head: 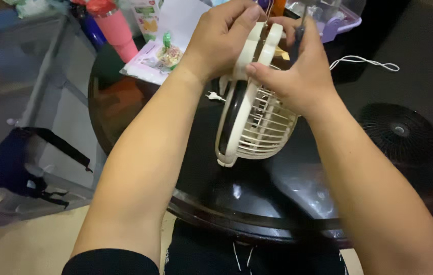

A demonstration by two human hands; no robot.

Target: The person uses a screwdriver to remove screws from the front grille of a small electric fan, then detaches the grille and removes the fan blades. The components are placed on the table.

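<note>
A small cream-coloured fan [257, 122] with a round grille is held upright over the black round table [257, 203]. My left hand [221, 38] grips the top of the fan's body from the left. My right hand [298, 71] clasps the top of the fan from the right, thumb pressed on the grille rim, and a dark screwdriver handle [299, 35] sticks up between its fingers. A white cord [366, 61] trails off to the right behind the hands.
A black round fan grille [399, 132] lies on the table at the right. A pink tumbler [117, 30], papers and a small toy [168, 51] sit at the back left. A lilac plastic box [338, 20] stands at the back. A dark bag [18, 163] lies on the floor at the left.
</note>
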